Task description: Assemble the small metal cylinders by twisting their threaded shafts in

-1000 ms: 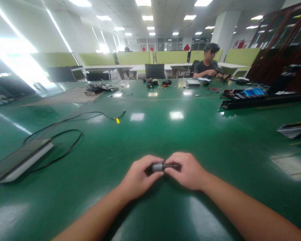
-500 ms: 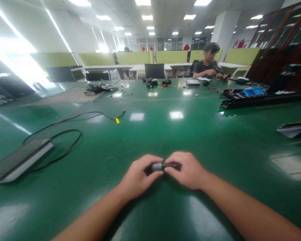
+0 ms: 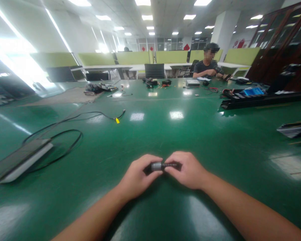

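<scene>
Low in the middle of the head view, a small grey-and-black cylindrical object (image 3: pixel 157 166) lies sideways between my hands; I cannot make out its kind. My left hand (image 3: pixel 138 175) is closed around its thicker grey part, thumb and fingers pinching it. From the other side, my right hand (image 3: pixel 189 170) is closed on the thinner dark part. The fingertips of both hands almost meet at the middle of the object. Its two ends are hidden within the hands. Both hands are over the green tabletop (image 3: pixel 150 137).
To the left lies a flat slab-like device (image 3: pixel 22 157) with a black cable (image 3: pixel 72 117) bearing a yellow tag (image 3: pixel 117 120). A long black rail (image 3: pixel 261 100) and a blue item (image 3: pixel 253 91) are at right. Across the table sits a person (image 3: pixel 207 65) near a grey box (image 3: pixel 192 83).
</scene>
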`<state>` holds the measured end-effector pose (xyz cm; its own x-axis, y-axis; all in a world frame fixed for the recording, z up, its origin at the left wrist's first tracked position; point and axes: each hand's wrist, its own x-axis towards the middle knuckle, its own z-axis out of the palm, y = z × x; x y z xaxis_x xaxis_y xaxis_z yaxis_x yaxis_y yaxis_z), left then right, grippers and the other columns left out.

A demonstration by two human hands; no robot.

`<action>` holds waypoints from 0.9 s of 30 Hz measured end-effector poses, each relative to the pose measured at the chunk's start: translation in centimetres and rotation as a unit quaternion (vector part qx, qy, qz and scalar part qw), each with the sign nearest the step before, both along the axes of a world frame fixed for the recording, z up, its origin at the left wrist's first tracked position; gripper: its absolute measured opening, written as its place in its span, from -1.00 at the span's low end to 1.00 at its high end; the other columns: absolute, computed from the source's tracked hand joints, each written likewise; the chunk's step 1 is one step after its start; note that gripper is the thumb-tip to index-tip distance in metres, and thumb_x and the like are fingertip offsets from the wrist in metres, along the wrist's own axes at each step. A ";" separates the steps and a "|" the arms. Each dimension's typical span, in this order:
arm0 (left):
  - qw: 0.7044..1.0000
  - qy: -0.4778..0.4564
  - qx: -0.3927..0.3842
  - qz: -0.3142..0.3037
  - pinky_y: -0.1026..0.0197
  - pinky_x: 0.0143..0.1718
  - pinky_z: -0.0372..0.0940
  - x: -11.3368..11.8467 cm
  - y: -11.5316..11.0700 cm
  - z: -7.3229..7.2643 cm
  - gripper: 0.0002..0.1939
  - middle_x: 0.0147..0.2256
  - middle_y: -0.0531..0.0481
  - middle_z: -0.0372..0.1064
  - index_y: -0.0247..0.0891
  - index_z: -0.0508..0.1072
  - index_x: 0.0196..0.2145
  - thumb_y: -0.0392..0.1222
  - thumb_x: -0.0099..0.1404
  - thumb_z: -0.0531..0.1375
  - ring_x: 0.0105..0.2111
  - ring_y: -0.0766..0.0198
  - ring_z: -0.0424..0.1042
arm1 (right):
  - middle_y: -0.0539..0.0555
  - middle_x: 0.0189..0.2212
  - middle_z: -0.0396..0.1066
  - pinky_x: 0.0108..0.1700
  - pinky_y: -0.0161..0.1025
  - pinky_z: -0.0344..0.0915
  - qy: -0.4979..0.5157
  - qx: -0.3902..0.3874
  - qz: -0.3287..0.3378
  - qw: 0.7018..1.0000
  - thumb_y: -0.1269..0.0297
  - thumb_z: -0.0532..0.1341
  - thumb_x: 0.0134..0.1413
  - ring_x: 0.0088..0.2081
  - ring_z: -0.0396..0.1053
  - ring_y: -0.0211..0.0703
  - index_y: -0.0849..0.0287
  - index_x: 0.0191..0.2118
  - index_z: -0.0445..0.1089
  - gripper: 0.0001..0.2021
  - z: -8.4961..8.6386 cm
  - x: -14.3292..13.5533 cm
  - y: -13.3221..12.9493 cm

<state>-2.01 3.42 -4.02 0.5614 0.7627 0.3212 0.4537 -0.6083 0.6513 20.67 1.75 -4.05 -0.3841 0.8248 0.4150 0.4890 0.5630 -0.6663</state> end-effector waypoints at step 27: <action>1.000 0.003 0.010 0.004 0.18 -0.05 0.37 0.0 0.1 0.1 -0.73 -0.12 -0.02 0.50 -0.14 0.46 -0.04 -0.15 0.29 0.27 -0.12 0.22 0.48 | 0.03 -0.36 0.53 -0.23 -0.25 0.28 -0.012 0.006 -0.006 1.000 0.33 0.33 0.09 -0.32 0.43 -0.16 0.16 -0.27 0.54 -0.93 -0.1 0.1 0.1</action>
<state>-1.99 3.53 -3.87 0.5570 0.7612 0.3321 0.4631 -0.6166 0.6366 20.77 1.84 -4.19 -0.3851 0.8241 0.4154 0.5113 0.5653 -0.6473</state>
